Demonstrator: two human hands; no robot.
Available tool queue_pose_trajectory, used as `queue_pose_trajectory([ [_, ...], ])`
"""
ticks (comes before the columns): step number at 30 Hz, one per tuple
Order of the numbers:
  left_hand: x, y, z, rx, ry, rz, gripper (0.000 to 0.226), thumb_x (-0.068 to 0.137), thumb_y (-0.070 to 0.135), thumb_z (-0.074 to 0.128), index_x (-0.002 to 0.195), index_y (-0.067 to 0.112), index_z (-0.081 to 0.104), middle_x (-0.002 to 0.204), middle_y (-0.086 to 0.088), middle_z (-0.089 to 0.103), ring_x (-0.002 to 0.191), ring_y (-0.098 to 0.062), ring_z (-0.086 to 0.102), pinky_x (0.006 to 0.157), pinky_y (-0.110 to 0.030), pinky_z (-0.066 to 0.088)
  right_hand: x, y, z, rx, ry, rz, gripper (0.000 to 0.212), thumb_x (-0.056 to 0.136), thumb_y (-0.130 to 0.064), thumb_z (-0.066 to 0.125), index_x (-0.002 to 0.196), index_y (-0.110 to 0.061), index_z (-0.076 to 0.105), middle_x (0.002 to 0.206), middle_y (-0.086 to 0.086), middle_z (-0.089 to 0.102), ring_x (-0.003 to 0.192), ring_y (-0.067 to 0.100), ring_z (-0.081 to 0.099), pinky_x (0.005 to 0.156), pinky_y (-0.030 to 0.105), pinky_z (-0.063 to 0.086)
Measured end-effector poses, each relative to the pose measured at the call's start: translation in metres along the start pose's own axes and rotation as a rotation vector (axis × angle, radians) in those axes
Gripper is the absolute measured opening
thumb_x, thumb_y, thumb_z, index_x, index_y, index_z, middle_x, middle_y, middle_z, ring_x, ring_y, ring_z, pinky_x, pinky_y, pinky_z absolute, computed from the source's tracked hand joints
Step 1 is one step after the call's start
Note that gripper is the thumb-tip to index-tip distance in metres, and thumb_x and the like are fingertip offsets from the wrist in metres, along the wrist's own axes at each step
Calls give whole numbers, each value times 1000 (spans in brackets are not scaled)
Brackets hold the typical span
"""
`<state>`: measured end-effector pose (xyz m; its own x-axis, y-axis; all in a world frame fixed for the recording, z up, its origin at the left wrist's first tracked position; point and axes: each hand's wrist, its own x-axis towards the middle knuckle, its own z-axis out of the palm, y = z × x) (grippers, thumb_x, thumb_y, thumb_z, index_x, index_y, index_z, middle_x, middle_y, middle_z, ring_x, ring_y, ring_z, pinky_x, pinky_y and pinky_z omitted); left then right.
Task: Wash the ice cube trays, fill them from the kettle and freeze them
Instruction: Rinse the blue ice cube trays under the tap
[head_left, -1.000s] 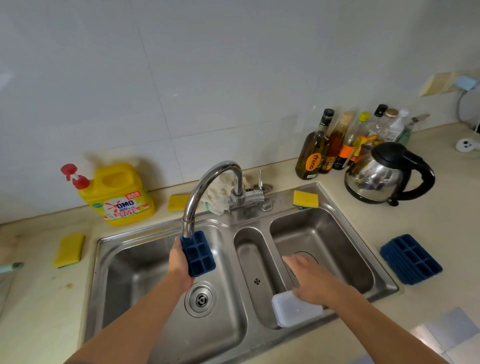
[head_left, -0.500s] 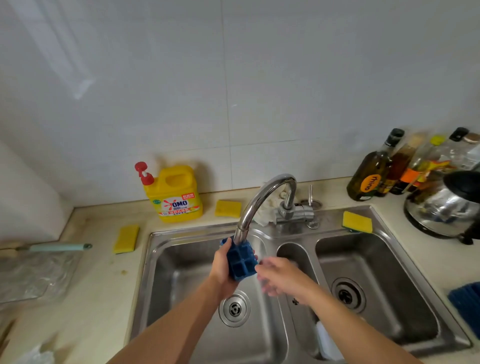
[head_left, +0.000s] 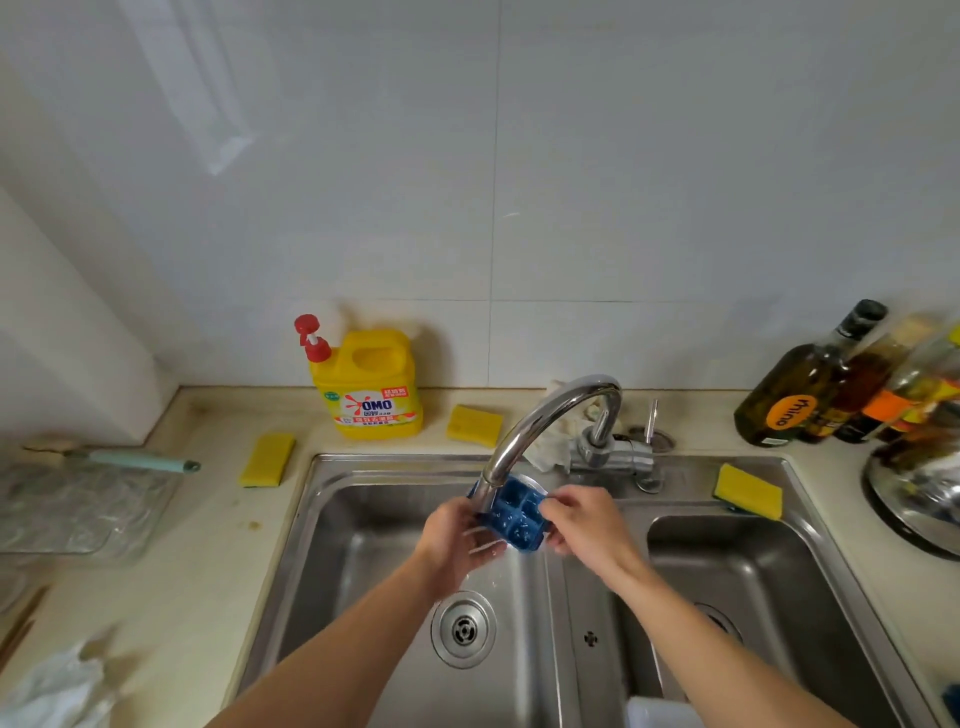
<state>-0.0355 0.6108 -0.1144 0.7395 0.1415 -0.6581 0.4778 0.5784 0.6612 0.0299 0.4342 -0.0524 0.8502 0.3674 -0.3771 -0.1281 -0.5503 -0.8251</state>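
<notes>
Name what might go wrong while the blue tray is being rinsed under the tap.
The ice cube tray is held at its edges by the left hand and right hand; wet, it may slip into the sink. It sits close under the faucet spout, so water may spray off its compartments onto the counter.

My right hand off white box, now across at tray, pinching its right edge. Both my hands on tray now, left hand lower on its left side. Tray tipped from upright to cells facing up under spout. Water streaks now over my left fingers. Head turned left: kettle half cut off.
</notes>
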Motion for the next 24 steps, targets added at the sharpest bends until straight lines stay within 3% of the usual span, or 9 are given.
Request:
queue_pose_trajectory([
  [3, -2, 0, -1, 145, -38, -26, 35, 95, 0, 38, 123, 11, 57, 123, -26, 65, 107, -37, 65, 85, -45, 59, 2, -5, 0, -383, -59, -189, 26, 94, -24, 58, 76, -7, 67, 67, 8, 66, 56, 9, 51, 53, 21, 36],
  [5, -4, -2, -3, 151, -54, -56, 37, 95, -2, 36, 122, 8, 59, 116, -23, 70, 102, -34, 68, 83, -43, 58, 3, -7, 2, -444, -73, -228, 29, 95, -26, 58, 69, -13, 61, 61, -1, 58, 53, 6, 45, 50, 20, 33],
  [8, -3, -6, -9, 158, -46, -78, 32, 101, 7, 37, 121, 5, 62, 102, -18, 73, 89, -28, 65, 82, -40, 58, 7, -9, 5, -280, -89, -166, 22, 97, -27, 59, 86, -12, 69, 74, 3, 70, 60, 14, 61, 56, 27, 46],
  [11, 3, -5, -11, 159, 86, -47, 28, 100, 8, 40, 115, 2, 63, 81, -12, 71, 68, -22, 64, 70, -37, 59, 8, -4, 9, 25, -166, 36, 10, 99, -27, 64, 107, -23, 62, 96, 10, 74, 78, 29, 75, 62, 32, 62],
  [13, 4, 0, -12, 210, 187, 21, 26, 98, 5, 41, 111, 3, 64, 79, -13, 70, 62, -22, 65, 63, -35, 58, 8, 4, 17, 151, -230, 177, 22, 98, -18, 66, 116, -25, 54, 105, 14, 71, 83, 33, 76, 67, 36, 64],
  [16, 0, 6, -12, 340, 241, 114, 22, 95, 4, 45, 106, 6, 64, 83, -14, 72, 60, -21, 67, 61, -32, 58, 11, 14, 34, 275, -249, 298, 34, 99, 1, 57, 129, -13, 50, 110, 22, 69, 74, 32, 74, 68, 39, 64],
  [19, -6, 10, -13, 437, 262, 181, 16, 95, 6, 49, 104, 7, 62, 86, -14, 72, 64, -19, 66, 61, -29, 58, 13, 16, 54, 308, -188, 323, 31, 98, 8, 46, 126, -5, 53, 97, 25, 69, 60, 27, 69, 58, 34, 58],
  [24, -13, 14, -18, 592, 345, 228, 11, 94, 8, 50, 101, 8, 59, 88, -13, 72, 67, -19, 65, 54, -24, 54, 16, 9, 79, 377, -112, 402, 23, 97, 12, 43, 101, -3, 60, 76, 24, 67, 49, 27, 65, 50, 35, 54],
])
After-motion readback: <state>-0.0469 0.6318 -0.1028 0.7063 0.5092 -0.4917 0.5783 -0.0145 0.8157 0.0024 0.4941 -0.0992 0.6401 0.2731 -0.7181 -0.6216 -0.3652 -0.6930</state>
